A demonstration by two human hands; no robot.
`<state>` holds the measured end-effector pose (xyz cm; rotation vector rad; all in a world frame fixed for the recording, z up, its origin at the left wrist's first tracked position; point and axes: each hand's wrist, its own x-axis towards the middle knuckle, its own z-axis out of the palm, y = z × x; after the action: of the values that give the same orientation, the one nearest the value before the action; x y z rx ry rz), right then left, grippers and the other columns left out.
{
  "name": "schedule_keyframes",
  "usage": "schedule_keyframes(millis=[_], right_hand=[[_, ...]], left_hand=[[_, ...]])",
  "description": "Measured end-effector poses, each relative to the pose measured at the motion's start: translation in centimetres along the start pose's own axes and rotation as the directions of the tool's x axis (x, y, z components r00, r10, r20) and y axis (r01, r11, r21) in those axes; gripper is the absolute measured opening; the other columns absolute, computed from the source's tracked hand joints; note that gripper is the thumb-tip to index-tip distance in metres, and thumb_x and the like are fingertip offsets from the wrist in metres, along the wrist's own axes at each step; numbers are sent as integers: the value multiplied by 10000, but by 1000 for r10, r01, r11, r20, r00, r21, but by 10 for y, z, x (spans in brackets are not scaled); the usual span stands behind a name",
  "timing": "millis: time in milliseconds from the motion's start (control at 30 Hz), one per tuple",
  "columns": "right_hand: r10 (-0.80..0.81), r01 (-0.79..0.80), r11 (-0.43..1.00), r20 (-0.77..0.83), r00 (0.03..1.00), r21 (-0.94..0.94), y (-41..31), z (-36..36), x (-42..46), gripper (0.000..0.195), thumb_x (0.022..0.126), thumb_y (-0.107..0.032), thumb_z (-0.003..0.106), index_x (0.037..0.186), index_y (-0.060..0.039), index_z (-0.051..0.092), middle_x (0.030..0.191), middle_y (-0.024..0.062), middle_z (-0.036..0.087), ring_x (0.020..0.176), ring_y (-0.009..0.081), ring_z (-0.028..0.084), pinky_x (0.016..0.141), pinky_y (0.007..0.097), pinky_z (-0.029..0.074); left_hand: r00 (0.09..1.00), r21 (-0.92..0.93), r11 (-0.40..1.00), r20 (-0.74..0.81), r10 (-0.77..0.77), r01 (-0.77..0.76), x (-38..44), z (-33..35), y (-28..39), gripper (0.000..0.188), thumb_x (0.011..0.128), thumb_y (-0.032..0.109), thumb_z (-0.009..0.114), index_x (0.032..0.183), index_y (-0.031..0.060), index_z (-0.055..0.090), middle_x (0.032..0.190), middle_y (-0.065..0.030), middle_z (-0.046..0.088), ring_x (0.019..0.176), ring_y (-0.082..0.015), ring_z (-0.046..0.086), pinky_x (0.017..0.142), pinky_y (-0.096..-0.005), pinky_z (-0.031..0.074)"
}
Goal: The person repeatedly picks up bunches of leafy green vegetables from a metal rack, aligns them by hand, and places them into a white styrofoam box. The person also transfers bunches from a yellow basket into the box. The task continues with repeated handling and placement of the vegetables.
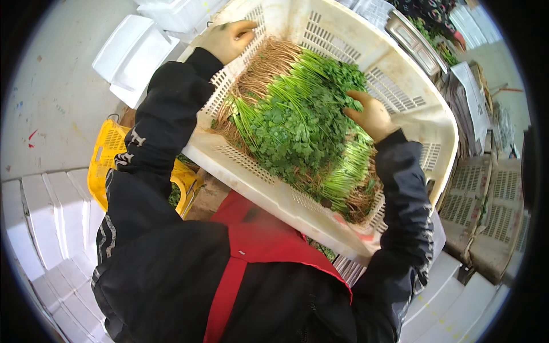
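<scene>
A large off-white perforated plastic crate (257,188) stands tilted in view before me, holding bundles of leafy green herbs (300,128) that look like cilantro, with brown roots at the upper left and lower right. At the crate's upper-left rim is my left hand (229,38), its fingers curled; whether they grip the rim cannot be told. My right hand (371,113) is over the right part of the herbs, thumb and fingers apart at the edge of the leaves, holding nothing that shows. Both hands look gloved.
A yellow plastic crate (101,150) with greens stands at the left. White foam boxes (137,55) are at the upper left, more at both lower sides. Stacked crates (497,214) and a pile of papers (467,107) lie right. A metal tray (416,40) is beyond the crate.
</scene>
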<state>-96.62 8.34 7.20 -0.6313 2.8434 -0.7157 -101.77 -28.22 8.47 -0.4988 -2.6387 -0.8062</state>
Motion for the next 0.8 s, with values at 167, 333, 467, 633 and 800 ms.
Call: schedule_keyframes(millis=[167,333,467,633,800], right_hand=[[-25,11,980,-64,998,-201,5,65,117,614,729,-327,679,1211,4,492,1156,202,551,1086,323,513,927,375,397],[20,-3,907,36,999,-421,-4,126,218,796,712,-433,682,1313,-20,364,1231,184,505,1172,321,442,957,389,373],[193,-75,810,145,970,-581,-5,157,261,728,727,-502,622,1261,-37,452,1182,182,549,1139,307,491,939,408,375],[279,-95,798,224,934,-596,-16,167,280,496,741,-395,606,1106,-59,607,1173,158,564,1111,288,515,919,397,389],[-19,76,958,205,979,-275,-1,140,258,456,735,-293,604,1101,-22,592,1117,222,563,1073,318,521,917,364,398]], left_hand=[[991,294,954,131,16,-54,6,6,13,318,872,290,508,1107,84,567,1066,-111,606,874,-293,599,837,-354,456],[983,322,936,151,99,-144,2,-1,-2,322,847,268,543,1089,57,569,984,-112,609,835,-297,593,749,-378,471],[982,248,961,167,85,-125,0,-6,-7,315,837,302,529,1019,51,579,772,-144,621,740,-305,605,668,-421,479],[964,249,962,261,44,-112,-5,-12,1,314,837,299,551,1044,64,584,821,-142,616,734,-307,606,672,-406,488],[913,225,968,409,8,-109,-7,-19,2,336,846,299,544,1085,64,568,825,-159,623,740,-314,610,666,-403,492]])
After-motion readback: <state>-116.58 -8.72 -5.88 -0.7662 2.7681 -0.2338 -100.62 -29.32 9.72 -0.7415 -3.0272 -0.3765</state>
